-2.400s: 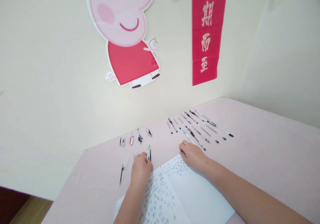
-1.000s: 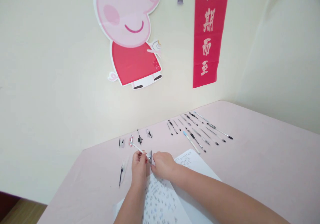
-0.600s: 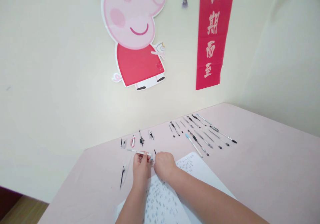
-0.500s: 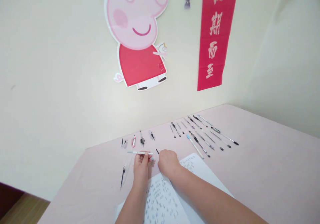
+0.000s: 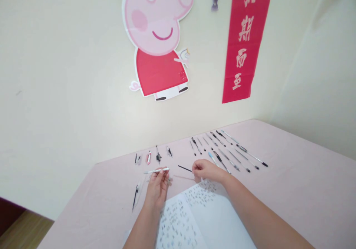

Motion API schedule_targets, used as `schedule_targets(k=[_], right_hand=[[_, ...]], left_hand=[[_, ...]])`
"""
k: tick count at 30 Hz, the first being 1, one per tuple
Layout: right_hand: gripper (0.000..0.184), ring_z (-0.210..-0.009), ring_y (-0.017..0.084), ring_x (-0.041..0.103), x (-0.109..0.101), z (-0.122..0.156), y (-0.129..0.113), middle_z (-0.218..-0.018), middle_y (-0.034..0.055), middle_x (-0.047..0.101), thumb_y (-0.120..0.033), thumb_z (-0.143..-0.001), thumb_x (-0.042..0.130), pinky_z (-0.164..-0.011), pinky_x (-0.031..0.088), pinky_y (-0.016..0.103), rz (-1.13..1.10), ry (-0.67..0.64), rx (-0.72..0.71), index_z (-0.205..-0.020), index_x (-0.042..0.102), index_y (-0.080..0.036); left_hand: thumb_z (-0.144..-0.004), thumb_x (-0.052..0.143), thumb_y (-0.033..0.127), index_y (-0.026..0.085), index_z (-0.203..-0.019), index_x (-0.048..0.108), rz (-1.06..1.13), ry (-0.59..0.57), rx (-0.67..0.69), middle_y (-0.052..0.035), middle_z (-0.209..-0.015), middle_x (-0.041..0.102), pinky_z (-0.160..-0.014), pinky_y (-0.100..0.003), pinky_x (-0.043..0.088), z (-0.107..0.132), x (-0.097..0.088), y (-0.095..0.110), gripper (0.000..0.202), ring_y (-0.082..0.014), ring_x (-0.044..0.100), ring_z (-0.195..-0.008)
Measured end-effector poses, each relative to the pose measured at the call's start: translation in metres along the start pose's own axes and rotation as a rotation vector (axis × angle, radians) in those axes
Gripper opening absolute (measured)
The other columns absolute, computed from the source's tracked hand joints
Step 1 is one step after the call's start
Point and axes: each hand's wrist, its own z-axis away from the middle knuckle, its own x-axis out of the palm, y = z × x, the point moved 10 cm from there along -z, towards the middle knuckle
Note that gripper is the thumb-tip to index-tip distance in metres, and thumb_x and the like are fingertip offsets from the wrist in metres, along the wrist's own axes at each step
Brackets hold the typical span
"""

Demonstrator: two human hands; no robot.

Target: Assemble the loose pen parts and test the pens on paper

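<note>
Held apart over a pale pink tabletop (image 5: 300,178), two slender pieces occupy a person's bare hands: the left hand (image 5: 157,186) pinches a white pen body (image 5: 153,171) nearly level between thumb and fingers, while the right hand (image 5: 205,169), its fingers drawn narrow, grips a thin black rod (image 5: 183,168) by one end, the free end angled toward the pen body without touching it. A light, steady pinch would likely serve best, with the rod kept straight so that it does not flex and both pieces kept clear of the loose parts nearby. The pen body looks smooth and glossy; the rod is straight, dark and much slimmer. A pinkish shadow beneath the rod suggests it is lifted off the smooth, matte surface. At the left lie a black refill (image 5: 135,197) and a pink-and-white pen (image 5: 148,157); beyond the right hand, a black-gripped pen (image 5: 221,162) rests among neat slanting rows of slim barrels. Thin white paper (image 5: 219,219), partly covered in handwriting, spreads below, creased down the middle.
</note>
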Motion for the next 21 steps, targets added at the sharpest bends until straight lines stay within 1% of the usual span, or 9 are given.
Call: schedule_targets(k=[3,6,12,21], right_hand=[[0.006,-0.050,0.008,0.050,0.004,0.001,0.002,-0.058,-0.0018,0.058,-0.016,-0.068,0.052,-0.046,0.036,0.016,-0.092,-0.076,-0.015,-0.072,0.056,-0.014],[0.007,-0.051,0.008,0.052,0.009,-0.001,0.002,-0.058,-0.0018,0.059,-0.016,-0.067,0.052,-0.049,0.038,0.017,-0.112,-0.108,-0.030,-0.071,0.057,-0.014],[0.008,-0.052,0.009,0.053,0.009,-0.006,0.005,-0.057,-0.0013,0.058,-0.014,-0.064,0.052,-0.048,0.038,0.017,-0.053,-0.084,-0.057,-0.069,0.059,-0.014],[0.009,-0.050,0.009,0.052,0.011,-0.006,0.007,-0.055,-0.0020,0.057,-0.015,-0.064,0.052,-0.047,0.038,0.017,-0.105,-0.097,-0.050,-0.070,0.058,-0.014]], left_hand=[[-0.077,0.055,0.005,0.016,-0.073,0.060,0.013,0.013,-0.008,-0.0003,-0.074,0.068,-0.063,-0.015,0.052,-0.001,-0.002,0.000,0.012,-0.0065,0.064,-0.068],[-0.079,0.052,0.004,0.015,-0.072,0.060,0.051,0.026,-0.018,-0.0010,-0.074,0.068,-0.064,-0.015,0.053,0.000,-0.003,0.000,0.015,-0.0064,0.064,-0.069],[-0.081,0.048,0.000,0.012,-0.072,0.060,0.089,0.022,-0.013,-0.0033,-0.071,0.067,-0.060,-0.016,0.053,0.002,-0.001,0.002,0.019,-0.0072,0.064,-0.064],[-0.081,0.048,0.000,0.012,-0.072,0.060,0.112,0.018,-0.020,-0.0034,-0.071,0.067,-0.057,-0.016,0.053,0.001,-0.003,0.002,0.019,-0.0085,0.064,-0.064]])
